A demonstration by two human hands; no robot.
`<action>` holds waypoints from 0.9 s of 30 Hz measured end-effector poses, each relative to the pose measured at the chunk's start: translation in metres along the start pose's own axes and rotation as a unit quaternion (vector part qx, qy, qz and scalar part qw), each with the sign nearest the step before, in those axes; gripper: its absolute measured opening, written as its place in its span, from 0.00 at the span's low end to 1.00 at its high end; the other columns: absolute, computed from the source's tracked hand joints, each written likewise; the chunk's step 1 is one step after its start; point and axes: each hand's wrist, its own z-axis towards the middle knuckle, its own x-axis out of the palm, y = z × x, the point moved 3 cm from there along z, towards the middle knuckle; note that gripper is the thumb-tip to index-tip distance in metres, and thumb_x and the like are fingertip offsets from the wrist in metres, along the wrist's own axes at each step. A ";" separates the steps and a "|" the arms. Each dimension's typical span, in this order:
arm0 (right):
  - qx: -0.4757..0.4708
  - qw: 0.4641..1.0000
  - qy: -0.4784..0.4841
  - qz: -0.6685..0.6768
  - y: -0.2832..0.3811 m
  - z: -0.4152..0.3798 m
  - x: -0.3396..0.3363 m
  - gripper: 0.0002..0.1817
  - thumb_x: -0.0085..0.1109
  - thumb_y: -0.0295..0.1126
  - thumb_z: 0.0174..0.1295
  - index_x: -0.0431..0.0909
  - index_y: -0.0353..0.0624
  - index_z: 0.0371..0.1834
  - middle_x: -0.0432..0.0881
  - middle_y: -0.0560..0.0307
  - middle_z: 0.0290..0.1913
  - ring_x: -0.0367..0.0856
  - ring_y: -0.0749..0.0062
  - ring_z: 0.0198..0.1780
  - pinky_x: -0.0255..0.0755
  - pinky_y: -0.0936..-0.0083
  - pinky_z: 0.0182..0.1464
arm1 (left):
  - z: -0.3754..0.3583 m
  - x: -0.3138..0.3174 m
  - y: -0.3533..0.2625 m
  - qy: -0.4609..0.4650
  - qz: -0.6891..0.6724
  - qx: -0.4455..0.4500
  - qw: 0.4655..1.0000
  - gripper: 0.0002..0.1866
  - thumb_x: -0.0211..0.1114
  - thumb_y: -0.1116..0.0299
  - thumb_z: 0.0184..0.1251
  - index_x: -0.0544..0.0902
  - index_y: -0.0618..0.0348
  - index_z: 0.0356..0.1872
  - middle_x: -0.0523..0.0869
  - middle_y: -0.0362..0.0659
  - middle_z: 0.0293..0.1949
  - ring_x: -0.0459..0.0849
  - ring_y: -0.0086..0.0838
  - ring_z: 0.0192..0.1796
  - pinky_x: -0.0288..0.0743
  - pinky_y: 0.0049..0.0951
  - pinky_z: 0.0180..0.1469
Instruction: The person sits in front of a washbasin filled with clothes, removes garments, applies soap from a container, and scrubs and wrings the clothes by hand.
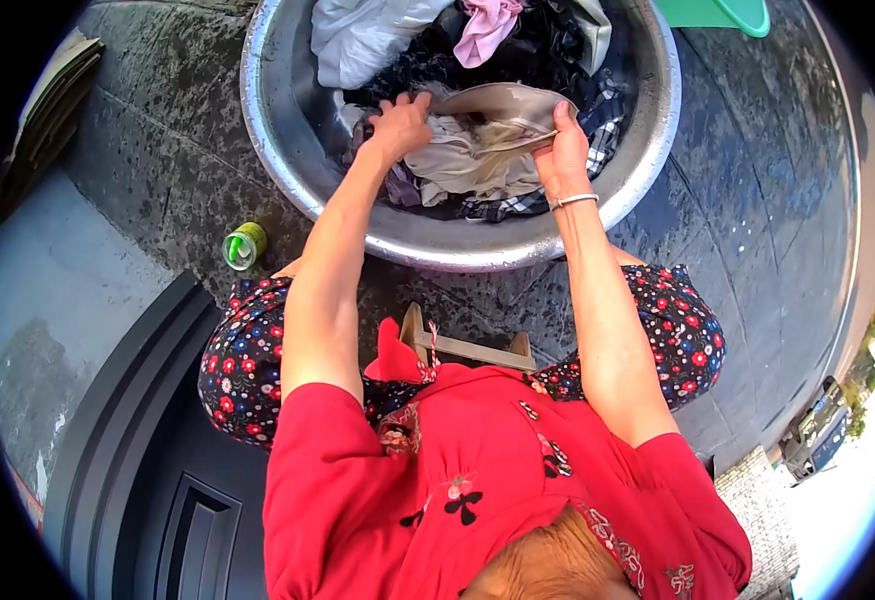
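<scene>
My right hand [564,155], with a bangle at the wrist, grips the rim of a shallow, bowl-like dish [503,102] with a brownish sheen. The dish is tilted low over wet cream cloth [453,160] in a large metal basin [423,250]. My left hand [400,128] lies over the left side of the cloth, fingers bent and apart. Around both hands are a dark checked cloth [606,125], a pink cloth [488,28] and black fabric [548,50]. A whitish, plastic-looking piece [373,38] is at the basin's upper left.
A small green-labelled jar [245,246] with something green inside stands left of the basin on wet dark paving [158,150]. Part of a green tub [723,12] shows at upper right. A low wooden stool [473,350] is between the knees. Flattened cardboard [53,120] leans at far left.
</scene>
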 end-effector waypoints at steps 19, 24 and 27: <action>-0.058 0.932 0.287 0.215 0.134 -0.132 0.073 0.22 0.60 0.49 0.59 0.78 0.40 0.45 0.82 0.53 0.43 0.81 0.63 0.46 0.75 0.61 0.51 | -0.111 -0.095 -0.082 -0.006 -0.877 0.214 0.431 0.17 0.53 0.59 0.69 0.78 0.58 0.50 0.80 0.43 0.53 0.75 0.34 0.57 0.66 0.37 0.62; 0.027 0.961 0.230 0.150 0.066 -0.126 0.095 0.38 0.47 0.65 0.59 0.66 0.42 0.59 0.80 0.55 0.41 0.78 0.68 0.41 0.75 0.65 0.47 | -0.172 -0.117 -0.138 -0.188 -0.554 0.254 0.770 0.12 0.54 0.66 0.63 0.78 0.63 0.42 0.77 0.39 0.40 0.75 0.23 0.40 0.71 0.25 0.46; 0.043 0.956 0.243 0.156 0.046 -0.109 0.099 0.38 0.47 0.67 0.58 0.63 0.47 0.59 0.78 0.57 0.32 0.79 0.72 0.28 0.75 0.75 0.30 | -0.217 -0.101 -0.177 -0.264 -0.416 0.262 0.830 0.19 0.61 0.58 0.57 0.76 0.60 0.44 0.79 0.46 0.39 0.78 0.35 0.41 0.71 0.33 0.46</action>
